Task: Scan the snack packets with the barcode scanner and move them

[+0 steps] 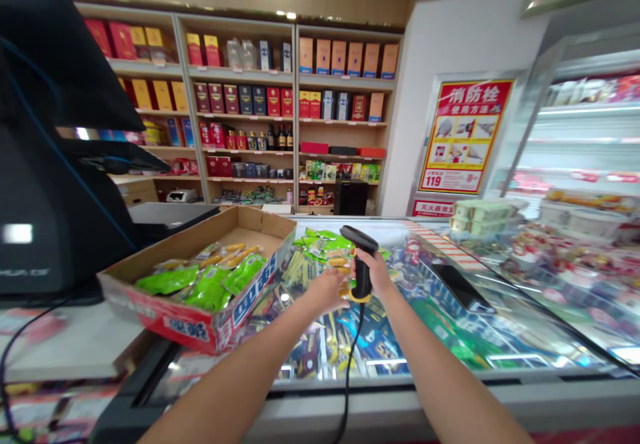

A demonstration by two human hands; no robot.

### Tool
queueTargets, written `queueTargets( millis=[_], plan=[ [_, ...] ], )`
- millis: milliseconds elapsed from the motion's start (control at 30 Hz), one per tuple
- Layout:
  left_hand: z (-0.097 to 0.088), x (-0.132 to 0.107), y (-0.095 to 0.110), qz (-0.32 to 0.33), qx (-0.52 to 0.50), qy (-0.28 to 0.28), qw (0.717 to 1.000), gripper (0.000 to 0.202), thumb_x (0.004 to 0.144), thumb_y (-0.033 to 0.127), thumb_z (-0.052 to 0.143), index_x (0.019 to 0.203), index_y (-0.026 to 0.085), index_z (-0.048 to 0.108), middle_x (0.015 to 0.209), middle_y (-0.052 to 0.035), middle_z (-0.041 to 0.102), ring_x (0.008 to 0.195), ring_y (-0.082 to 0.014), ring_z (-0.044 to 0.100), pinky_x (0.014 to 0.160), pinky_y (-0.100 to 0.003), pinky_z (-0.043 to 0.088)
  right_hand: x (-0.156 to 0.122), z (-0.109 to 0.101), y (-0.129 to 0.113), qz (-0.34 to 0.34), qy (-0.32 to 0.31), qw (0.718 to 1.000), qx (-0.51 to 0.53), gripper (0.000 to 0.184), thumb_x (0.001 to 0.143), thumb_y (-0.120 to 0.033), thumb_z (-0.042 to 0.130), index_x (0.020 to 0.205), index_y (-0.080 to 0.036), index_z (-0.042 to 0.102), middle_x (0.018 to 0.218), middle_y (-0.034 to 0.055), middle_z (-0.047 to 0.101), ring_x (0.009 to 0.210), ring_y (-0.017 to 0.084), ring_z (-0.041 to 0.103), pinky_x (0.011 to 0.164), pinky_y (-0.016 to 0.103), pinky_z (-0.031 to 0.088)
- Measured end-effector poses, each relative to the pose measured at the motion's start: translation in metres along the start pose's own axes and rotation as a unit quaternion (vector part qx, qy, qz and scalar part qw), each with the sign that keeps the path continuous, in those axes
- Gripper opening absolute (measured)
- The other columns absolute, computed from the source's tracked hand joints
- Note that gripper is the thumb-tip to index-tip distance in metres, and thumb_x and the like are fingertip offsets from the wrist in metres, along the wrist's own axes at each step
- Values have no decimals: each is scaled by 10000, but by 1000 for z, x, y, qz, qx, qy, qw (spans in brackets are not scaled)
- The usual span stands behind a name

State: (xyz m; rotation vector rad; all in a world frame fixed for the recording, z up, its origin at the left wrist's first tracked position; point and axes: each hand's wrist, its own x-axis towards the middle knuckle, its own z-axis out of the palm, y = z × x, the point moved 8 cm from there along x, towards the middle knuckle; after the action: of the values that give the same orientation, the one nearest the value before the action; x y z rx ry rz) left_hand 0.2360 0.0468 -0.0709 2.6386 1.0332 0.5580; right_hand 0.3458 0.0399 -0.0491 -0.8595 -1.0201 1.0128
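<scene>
In the right hand (373, 269) stands a black scanner (362, 280).

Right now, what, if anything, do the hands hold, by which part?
The right hand grips the black barcode scanner by its handle; whether the left hand holds anything cannot be told.

Transparent glass worktop (525, 337): free strip between right forearm (427, 344) and flat black phone (461, 287). Leftward: open red-and-brown cardboard box (185, 327) obstructs. Thin black cable (353, 357) hangs between forearms. Bright-green plastic packets (320, 241) obstruct just beyond left hand (326, 291).
</scene>
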Motion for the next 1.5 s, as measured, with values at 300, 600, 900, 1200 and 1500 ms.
queueTargets(
  millis=[300,600,900,1200,1500],
  plan=[
    [-14,-9,-23,-32,17,35,999,91,716,131,586,759,142,666,915,-122,668,813,-215,644,765,-313,497,-6,-5,10,11,-27,999,16,319,704,-442,716,819,-160,620,517,-19,600,395,121,526,429,252,436],
    [-23,-7,-96,-153,-676,184,697,275,548,218,813,738,142,630,668,-15,645,616,-146,630,667,-290,512,-11,5,17,47,-74,996,-6,317,715,-449,701,829,-160,639,541,0,612,414,132,541,430,257,429],
    [-20,-14,-105,-160,-788,260,535,243,625,67,768,797,162,624,713,3,679,605,-82,622,581,-182,482,-24,26,32,113,-172,975,-88,331,690,-454,705,801,-158,607,511,-6,602,388,129,522,420,256,436],
    [-24,-17,-108,-174,-767,306,537,278,602,59,794,775,154,599,700,10,673,623,-95,649,584,-186,492,-24,27,34,111,-182,969,-122,319,694,-457,696,771,-165,592,496,-13,589,377,123,508,412,254,437],
    [-24,-19,-109,-183,-749,317,553,316,572,106,828,790,149,604,682,23,658,594,-89,635,589,-196,491,-28,30,31,112,-196,964,-143,286,685,-446,669,661,-178,571,471,-2,581,362,128,510,381,240,388]
  ],
)
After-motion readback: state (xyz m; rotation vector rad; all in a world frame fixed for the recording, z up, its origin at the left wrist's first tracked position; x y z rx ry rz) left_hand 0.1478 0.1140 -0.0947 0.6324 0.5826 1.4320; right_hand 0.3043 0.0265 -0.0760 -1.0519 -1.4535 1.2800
